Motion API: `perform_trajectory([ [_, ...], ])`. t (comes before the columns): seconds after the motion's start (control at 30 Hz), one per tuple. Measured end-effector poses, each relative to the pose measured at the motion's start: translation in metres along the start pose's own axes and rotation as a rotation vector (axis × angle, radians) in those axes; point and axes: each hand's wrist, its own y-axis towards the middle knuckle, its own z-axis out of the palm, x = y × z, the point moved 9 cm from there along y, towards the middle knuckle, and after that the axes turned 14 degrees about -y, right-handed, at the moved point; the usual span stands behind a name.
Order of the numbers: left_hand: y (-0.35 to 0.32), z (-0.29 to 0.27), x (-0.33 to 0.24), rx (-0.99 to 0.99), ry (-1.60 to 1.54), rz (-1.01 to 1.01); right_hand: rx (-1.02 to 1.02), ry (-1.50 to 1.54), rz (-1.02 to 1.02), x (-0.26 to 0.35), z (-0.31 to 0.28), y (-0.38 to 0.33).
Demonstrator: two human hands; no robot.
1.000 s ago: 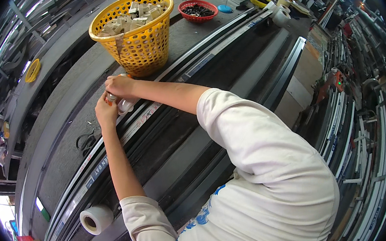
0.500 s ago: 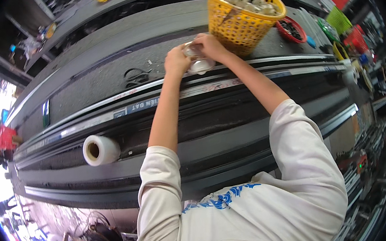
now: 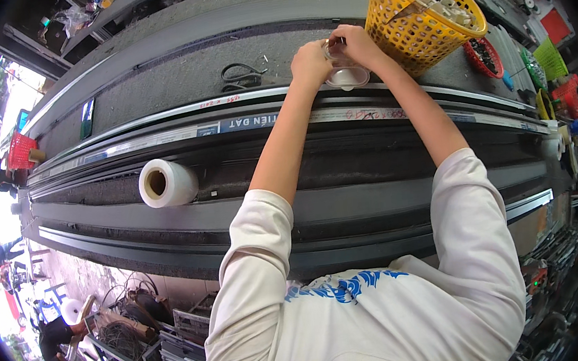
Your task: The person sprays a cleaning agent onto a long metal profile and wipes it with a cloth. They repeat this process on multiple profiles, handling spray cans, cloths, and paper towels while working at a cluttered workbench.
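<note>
My left hand point(image 3: 310, 61) and my right hand point(image 3: 355, 40) meet over a small clear plastic cup point(image 3: 347, 76) that stands on the grey felt bench top point(image 3: 175, 80). Both pinch a small part held between the fingertips just above the cup; the part itself is too small to make out. A yellow mesh basket point(image 3: 405, 30) full of pale metal fittings stands right beside my right hand. Both arms stretch forward across long dark aluminium profiles point(image 3: 159, 134).
Black scissors point(image 3: 240, 74) lie left of the cup. A white roll of film point(image 3: 166, 182) rests on the profiles at left. A red dish of dark screws point(image 3: 482, 57) and more coloured trays point(image 3: 545, 58) sit right of the basket. A seated person point(image 3: 57, 335) is at lower left.
The view has swung, so the bench and basket have shifted right and up in the picture. My hands stay together over the clear cup by the basket.
</note>
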Motion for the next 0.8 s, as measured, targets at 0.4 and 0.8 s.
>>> perform_trajectory([
  [0.4, 0.006, 0.005, 0.005, 0.005, 0.084, -0.009, -0.004, -0.331, -0.243, 0.027, -0.013, -0.020],
  [0.8, 0.007, 0.002, 0.010, -0.032, -0.013, 0.015, -0.090, 0.044, 0.010, 0.002, -0.007, 0.001],
])
